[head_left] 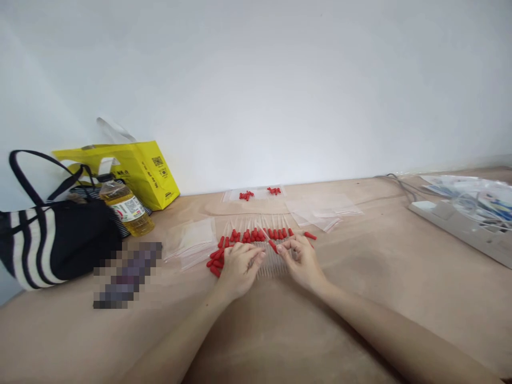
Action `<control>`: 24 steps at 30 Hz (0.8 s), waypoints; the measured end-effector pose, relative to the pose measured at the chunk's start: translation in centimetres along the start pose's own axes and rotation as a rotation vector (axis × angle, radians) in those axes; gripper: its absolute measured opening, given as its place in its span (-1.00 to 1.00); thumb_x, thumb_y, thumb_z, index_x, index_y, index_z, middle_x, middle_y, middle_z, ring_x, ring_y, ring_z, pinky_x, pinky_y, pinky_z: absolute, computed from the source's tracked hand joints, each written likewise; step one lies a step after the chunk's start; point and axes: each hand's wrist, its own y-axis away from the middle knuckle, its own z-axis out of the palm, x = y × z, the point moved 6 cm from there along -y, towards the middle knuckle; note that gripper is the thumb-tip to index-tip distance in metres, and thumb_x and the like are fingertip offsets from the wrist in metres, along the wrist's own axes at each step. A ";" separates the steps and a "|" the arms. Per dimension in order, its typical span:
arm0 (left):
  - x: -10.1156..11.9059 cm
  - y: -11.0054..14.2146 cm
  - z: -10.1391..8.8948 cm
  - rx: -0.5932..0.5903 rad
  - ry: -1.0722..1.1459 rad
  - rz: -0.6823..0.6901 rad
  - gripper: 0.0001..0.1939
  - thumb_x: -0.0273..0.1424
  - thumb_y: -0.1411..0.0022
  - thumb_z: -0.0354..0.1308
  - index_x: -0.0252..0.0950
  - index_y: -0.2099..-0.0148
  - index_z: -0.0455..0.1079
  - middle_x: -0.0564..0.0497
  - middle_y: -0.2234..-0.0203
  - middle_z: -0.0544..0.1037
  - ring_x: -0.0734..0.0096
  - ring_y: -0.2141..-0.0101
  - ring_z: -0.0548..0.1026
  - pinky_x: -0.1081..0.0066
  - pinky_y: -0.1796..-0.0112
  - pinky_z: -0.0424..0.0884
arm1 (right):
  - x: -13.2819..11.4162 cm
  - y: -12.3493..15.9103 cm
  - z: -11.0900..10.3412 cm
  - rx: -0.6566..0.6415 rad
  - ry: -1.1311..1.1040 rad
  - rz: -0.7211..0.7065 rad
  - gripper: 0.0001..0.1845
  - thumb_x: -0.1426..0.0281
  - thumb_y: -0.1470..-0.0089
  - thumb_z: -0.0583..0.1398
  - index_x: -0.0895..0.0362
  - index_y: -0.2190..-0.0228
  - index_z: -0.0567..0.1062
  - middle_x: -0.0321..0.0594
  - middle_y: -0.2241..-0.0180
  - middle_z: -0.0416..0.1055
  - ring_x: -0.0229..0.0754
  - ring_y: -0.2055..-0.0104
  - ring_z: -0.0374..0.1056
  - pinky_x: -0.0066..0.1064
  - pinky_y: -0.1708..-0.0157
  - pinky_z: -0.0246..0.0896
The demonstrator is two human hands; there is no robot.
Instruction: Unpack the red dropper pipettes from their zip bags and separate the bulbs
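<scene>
My right hand (303, 261) pinches the red rubber bulb of a dropper (272, 246), whose thin clear tube points up and to the left. Close beside it, my left hand (240, 268) is closed with fingers bent and the thumb near the fingertips; anything in them is hidden. Loose red rubber bulbs (215, 262) are heaped against the left hand's outer side. Beyond both hands, several droppers (256, 233) with red bulbs lie in a row, their clear tips pointing away. Bare clear tubes (272, 265) lie side by side between my hands.
Clear zip bags (196, 240) lie at left and more bags (324, 212) at right. Another bag (260, 193) at the wall has red bulbs on it. Left stand a black striped bag (80, 240), an oil bottle (126, 205) and a yellow bag (156, 176). A power strip (460, 226) lies right.
</scene>
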 end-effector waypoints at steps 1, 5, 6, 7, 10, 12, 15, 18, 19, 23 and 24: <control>0.3 0.1 0.4 -0.013 0.038 -0.013 -0.73 -0.29 -0.22 -0.10 -0.18 0.28 0.43 0.06 0.40 0.51 0.37 0.34 0.38 0.33 0.33 0.21 | -0.5 0.3 0.3 -0.015 -0.020 -0.020 -0.73 0.28 -0.06 0.05 0.11 0.55 0.43 -0.24 0.52 0.32 -0.22 0.40 0.24 -0.40 0.38 0.11; 0.3 0.3 1.3 0.043 0.251 -0.133 -0.64 -0.26 -0.23 -0.16 -0.26 0.44 0.39 0.07 0.57 0.48 0.43 0.48 0.38 0.41 0.44 0.25 | -2.1 1.1 1.2 -0.088 0.004 -0.129 -0.79 0.31 -0.07 0.05 0.08 0.47 0.45 -0.25 0.47 0.32 -0.24 0.36 0.22 -0.40 0.35 0.09; 0.1 0.3 1.3 0.073 0.270 -0.147 -0.65 -0.26 -0.23 -0.14 -0.27 0.43 0.39 0.07 0.58 0.48 0.44 0.50 0.38 0.42 0.46 0.25 | -2.3 1.2 1.2 -0.091 0.037 -0.158 -0.80 0.32 -0.07 0.06 0.07 0.45 0.46 -0.25 0.45 0.32 -0.24 0.35 0.22 -0.39 0.34 0.08; -0.1 0.3 1.1 0.104 0.252 -0.142 -0.68 -0.27 -0.22 -0.12 -0.27 0.42 0.39 0.06 0.56 0.49 0.44 0.50 0.39 0.42 0.45 0.24 | -2.5 1.3 1.1 -0.079 0.082 -0.185 -0.81 0.32 -0.06 0.07 0.06 0.44 0.46 -0.25 0.43 0.32 -0.23 0.34 0.22 -0.38 0.33 0.06; -0.2 0.3 0.1 0.169 0.004 -0.057 -0.76 -0.30 -0.18 -0.04 -0.26 0.38 0.41 0.04 0.49 0.53 0.35 0.42 0.41 0.32 0.36 0.19 | -2.7 1.3 -0.1 0.047 0.261 -0.288 -0.86 0.33 -0.02 0.11 0.06 0.45 0.47 -0.23 0.38 0.36 -0.20 0.30 0.22 -0.32 0.26 0.00; -0.1 0.3 -0.5 0.192 -0.167 0.033 -0.81 -0.33 -0.16 0.00 -0.24 0.36 0.41 0.04 0.45 0.54 0.30 0.37 0.41 0.27 0.31 0.14 | -3.1 1.4 -0.8 0.135 0.368 -0.435 -0.88 0.36 -0.02 0.12 0.05 0.43 0.47 -0.25 0.35 0.41 -0.20 0.26 0.24 -0.29 0.18 -0.04; 0.5 0.3 -0.7 0.203 -0.289 0.173 -0.84 -0.37 -0.16 0.02 -0.24 0.39 0.40 0.05 0.44 0.55 0.32 0.37 0.41 0.25 0.29 0.11 | -3.3 1.7 -0.8 0.119 0.479 -0.649 -0.81 0.41 -0.06 0.10 0.01 0.25 0.44 -0.30 0.23 0.43 -0.21 0.13 0.24 -0.29 0.06 -0.11; 1.3 0.6 -0.4 0.223 -0.342 0.282 -0.87 -0.39 -0.15 0.03 -0.24 0.39 0.39 0.06 0.43 0.55 0.35 0.39 0.41 0.26 0.28 0.12 | -2.8 1.5 -0.1 0.023 0.545 -0.702 -0.71 0.41 -0.10 0.06 0.00 0.10 0.35 -0.30 0.09 0.37 -0.19 0.00 0.16 -0.20 -0.05 -0.24; 1.6 0.7 -0.3 0.236 -0.351 0.304 -0.88 -0.39 -0.15 0.04 -0.25 0.38 0.39 0.07 0.43 0.55 0.35 0.38 0.41 0.26 0.27 0.12 | -2.5 1.5 0.1 0.005 0.555 -0.703 -0.71 0.40 -0.11 0.05 0.00 0.11 0.35 -0.31 0.08 0.36 -0.18 -0.02 0.15 -0.15 -0.07 -0.29; 2.2 1.0 0.2 0.259 -0.311 0.338 -0.86 -0.42 -0.17 0.01 -0.26 0.35 0.39 0.07 0.41 0.55 0.33 0.32 0.43 0.23 0.19 0.14 | -1.9 1.4 0.5 0.003 0.549 -0.702 -0.80 0.42 -0.11 0.05 -0.01 0.26 0.43 -0.37 0.13 0.40 -0.16 -0.01 0.17 -0.04 -0.10 -0.38; 2.3 1.0 0.3 0.270 -0.289 0.341 -0.85 -0.43 -0.18 -0.01 -0.26 0.33 0.40 0.07 0.38 0.56 0.32 0.29 0.43 0.22 0.16 0.14 | -1.8 1.5 0.5 0.016 0.540 -0.706 -0.81 0.42 -0.11 0.05 0.00 0.30 0.45 -0.38 0.16 0.42 -0.16 -0.01 0.18 -0.04 -0.10 -0.38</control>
